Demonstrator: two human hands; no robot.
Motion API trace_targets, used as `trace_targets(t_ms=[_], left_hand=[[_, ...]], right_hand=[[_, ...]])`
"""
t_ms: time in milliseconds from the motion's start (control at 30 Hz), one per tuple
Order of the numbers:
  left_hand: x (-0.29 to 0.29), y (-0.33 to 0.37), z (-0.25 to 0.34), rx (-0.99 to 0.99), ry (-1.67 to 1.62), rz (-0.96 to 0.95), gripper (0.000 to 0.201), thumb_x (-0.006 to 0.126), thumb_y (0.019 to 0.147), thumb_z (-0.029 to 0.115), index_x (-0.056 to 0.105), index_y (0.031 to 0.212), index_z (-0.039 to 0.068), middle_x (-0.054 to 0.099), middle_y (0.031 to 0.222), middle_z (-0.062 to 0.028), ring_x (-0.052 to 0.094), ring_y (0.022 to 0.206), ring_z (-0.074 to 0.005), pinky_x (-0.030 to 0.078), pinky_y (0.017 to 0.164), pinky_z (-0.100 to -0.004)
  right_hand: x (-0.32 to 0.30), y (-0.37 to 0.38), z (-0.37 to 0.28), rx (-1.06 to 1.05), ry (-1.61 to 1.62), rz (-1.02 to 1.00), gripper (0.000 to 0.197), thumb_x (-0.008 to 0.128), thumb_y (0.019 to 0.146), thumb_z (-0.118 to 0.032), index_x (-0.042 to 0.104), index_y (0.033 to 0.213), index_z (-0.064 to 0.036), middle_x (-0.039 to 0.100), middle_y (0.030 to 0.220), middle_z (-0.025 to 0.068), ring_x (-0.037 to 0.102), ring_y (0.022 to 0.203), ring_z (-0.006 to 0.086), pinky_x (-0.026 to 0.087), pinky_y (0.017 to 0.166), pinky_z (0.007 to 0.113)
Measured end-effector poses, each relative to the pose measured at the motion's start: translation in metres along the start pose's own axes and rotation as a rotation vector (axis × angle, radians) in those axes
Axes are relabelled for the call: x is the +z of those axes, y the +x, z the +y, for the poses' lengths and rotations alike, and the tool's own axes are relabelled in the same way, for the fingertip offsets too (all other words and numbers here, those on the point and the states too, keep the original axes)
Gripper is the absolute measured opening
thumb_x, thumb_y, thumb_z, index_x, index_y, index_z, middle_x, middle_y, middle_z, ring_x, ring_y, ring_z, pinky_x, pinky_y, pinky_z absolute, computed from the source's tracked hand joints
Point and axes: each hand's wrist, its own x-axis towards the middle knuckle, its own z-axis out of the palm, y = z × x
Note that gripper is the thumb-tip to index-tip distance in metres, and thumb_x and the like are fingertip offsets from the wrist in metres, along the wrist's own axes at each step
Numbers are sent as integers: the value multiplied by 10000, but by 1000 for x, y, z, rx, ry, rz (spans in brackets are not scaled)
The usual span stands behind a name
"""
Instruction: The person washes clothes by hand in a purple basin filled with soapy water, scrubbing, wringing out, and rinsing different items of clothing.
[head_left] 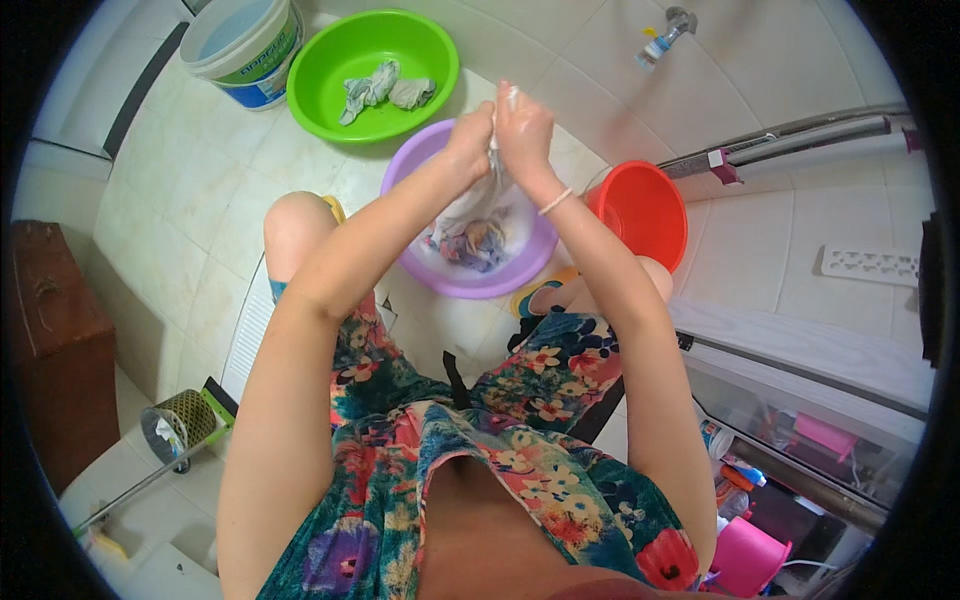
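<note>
A purple basin (403, 160) stands on the floor between my feet, with soapy water and wet, multicoloured clothes (470, 246) in it. Above its far side, my left hand (474, 137) and my right hand (524, 128) are side by side, both closed on a wet white cloth (492, 185). The cloth hangs from between my fists toward the water, and its upper end pokes out near my right thumb. My fingers partly hide it. A pale bracelet (556, 201) circles my right wrist.
Beyond the basin is a green basin (330, 50) holding crumpled cloths (372, 88); a white bucket of water (262, 62) stands beside it. A red bucket (655, 200) is at the right, below a wall tap (680, 22). A mesh bin (180, 425) stands left.
</note>
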Motion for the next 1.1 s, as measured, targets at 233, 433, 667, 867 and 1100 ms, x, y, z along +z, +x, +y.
trace_targets(t_ms=[233,433,667,867,1100], left_hand=[[9,-11,-4,-42,5,-51,202,425,859,202,535,844,33,564,746,-71,543,632,-183,446,521,-354],[-36,9,3,34,-64,-124,235,416,869,216,536,847,15,559,771,-76,545,651,-192,441,592,-350],[2,-1,-8,-67,-95,-67,189,439,882,219,545,813,79,566,758,-43,557,664,-181,465,588,-340],[-29,9,-8,61,-254,-198,202,437,859,204,529,826,27,558,748,-84,542,639,-204,447,608,-377],[-56,17,9,-39,-134,-292,191,441,849,199,530,780,44,551,700,-75,534,592,-178,435,528,-339]], right_hand=[[-4,3,11,-173,-1,-17,341,491,861,-202,521,597,12,508,553,212,508,498,374,381,461,416],[5,-22,-40,-308,210,31,340,481,867,-209,537,610,7,509,544,217,512,490,377,378,447,422],[-1,0,23,87,-11,-32,256,476,840,-185,532,656,-16,540,566,200,549,518,361,419,473,437],[3,-22,-18,-278,16,-17,204,488,823,-179,572,701,-38,539,552,181,551,493,348,432,462,428],[8,-29,-40,-232,47,-47,258,468,847,-209,573,685,-38,535,541,175,554,496,343,430,450,423]])
